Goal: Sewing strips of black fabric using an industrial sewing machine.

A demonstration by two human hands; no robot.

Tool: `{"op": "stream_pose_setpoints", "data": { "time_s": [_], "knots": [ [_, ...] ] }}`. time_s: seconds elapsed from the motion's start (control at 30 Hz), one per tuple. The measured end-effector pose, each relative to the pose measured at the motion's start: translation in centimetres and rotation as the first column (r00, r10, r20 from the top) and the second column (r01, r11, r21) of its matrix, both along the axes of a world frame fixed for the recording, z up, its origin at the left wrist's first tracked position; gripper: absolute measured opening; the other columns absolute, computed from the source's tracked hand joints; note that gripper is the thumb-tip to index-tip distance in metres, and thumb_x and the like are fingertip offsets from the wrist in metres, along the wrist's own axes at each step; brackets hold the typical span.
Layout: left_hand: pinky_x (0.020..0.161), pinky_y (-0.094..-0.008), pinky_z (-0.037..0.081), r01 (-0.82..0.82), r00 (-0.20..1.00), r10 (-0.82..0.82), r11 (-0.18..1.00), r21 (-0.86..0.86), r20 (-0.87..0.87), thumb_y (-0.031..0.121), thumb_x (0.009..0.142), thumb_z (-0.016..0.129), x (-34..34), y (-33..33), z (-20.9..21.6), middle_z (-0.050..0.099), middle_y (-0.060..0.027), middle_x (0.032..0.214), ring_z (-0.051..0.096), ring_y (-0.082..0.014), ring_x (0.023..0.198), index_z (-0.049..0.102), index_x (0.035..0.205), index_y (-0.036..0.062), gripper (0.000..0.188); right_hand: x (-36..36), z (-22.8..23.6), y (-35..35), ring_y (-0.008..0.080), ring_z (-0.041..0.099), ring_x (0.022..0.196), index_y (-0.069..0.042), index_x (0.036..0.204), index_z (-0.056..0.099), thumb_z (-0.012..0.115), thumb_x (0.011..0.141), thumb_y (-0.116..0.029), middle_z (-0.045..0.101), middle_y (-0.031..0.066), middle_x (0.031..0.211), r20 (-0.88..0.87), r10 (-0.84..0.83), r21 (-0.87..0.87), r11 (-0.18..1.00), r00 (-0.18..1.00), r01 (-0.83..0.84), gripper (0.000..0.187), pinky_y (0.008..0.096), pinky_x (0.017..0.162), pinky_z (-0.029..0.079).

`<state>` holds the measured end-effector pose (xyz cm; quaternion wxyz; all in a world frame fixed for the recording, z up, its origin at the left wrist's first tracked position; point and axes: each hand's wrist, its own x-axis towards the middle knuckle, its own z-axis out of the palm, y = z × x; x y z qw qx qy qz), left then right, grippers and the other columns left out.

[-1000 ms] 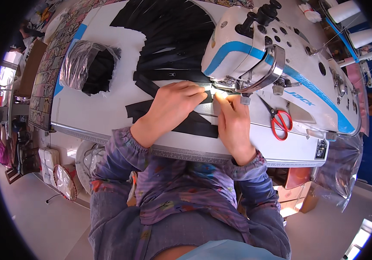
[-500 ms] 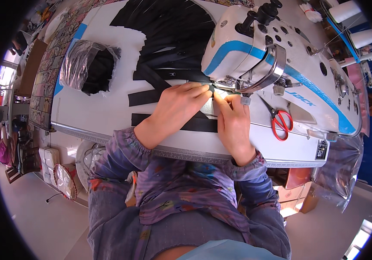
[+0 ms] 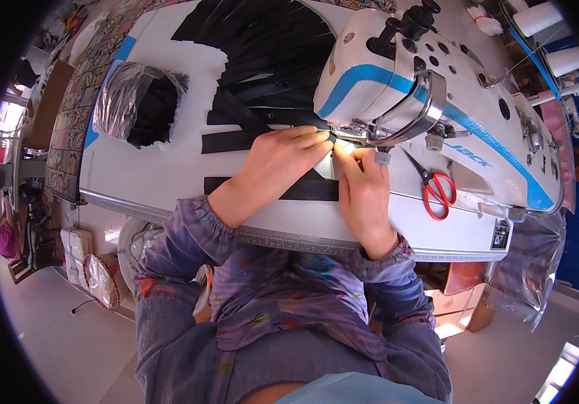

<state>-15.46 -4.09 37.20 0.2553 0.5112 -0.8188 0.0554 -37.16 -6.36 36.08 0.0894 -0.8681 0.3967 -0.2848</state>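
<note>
Both hands meet at the needle area of a white and blue sewing machine (image 3: 383, 67). The fingers of my left hand (image 3: 269, 165) are pressed together on a black zipper strip (image 3: 225, 141), whose loose end sticks out to the left. Close in front of the presser foot, my right hand (image 3: 365, 192) pinches the same dark piece between thumb and forefinger; the fingertips partly hide it. Another black strip (image 3: 309, 190) lies flat under my left wrist and reaches my right hand. Beyond my left hand a strip with a small metal zipper pull (image 3: 270, 116) lies at the edge of the pile.
A large fanned pile of black strips (image 3: 262, 67) covers the far middle of the white table (image 3: 134, 175). Left of it stands an opened clear plastic bag (image 3: 117, 104) with black contents. Red-handled scissors (image 3: 439, 195) lie right of my right hand. Thread cones (image 3: 535, 17) stand at the far right.
The loose left end of the strip under my left hand has shifted slightly away from me, and the zipper pull has moved a little to the right. Both hands stay nearly in place.
</note>
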Motion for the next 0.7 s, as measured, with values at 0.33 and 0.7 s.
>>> {"op": "stream_pose_setpoints", "data": {
  "time_s": [0.33, 0.7],
  "knots": [
    [0.09, -0.0333, 0.065, -0.021, 1.0, 0.021, 1.0, 0.009, -0.017, 0.014, 0.093, 0.068, 0.2, -0.6, -0.1, 0.078, -0.0024, 0.13, 0.074, -0.0204, 0.124, 0.075, 0.116, 0.0106, 0.024, -0.2, 0.0, 0.0, 0.0379, 0.061, 0.099, -0.006, 0.137, 0.074, 0.064, 0.087, 0.008, 0.061, 0.0141, 0.111, -0.003, 0.003, 0.016, 1.0, 1.0, -0.003, 0.053, 0.0476, 0.086, 0.05],
    [0.088, -0.037, 0.065, -0.002, 0.996, 0.011, 0.995, 0.103, -0.085, 0.007, 0.091, 0.068, 0.9, -1.6, 0.0, 0.078, -0.0062, 0.131, 0.075, -0.0253, 0.121, 0.074, 0.112, 0.0076, 0.022, -0.3, -0.1, 0.0, 0.037, 0.062, 0.095, -0.005, 0.132, 0.077, 0.066, 0.091, 0.006, 0.063, 0.0135, 0.106, 0.031, 0.017, 0.007, 1.0, 0.999, -0.017, 0.044, 0.0469, 0.085, 0.049]
  ]
}}
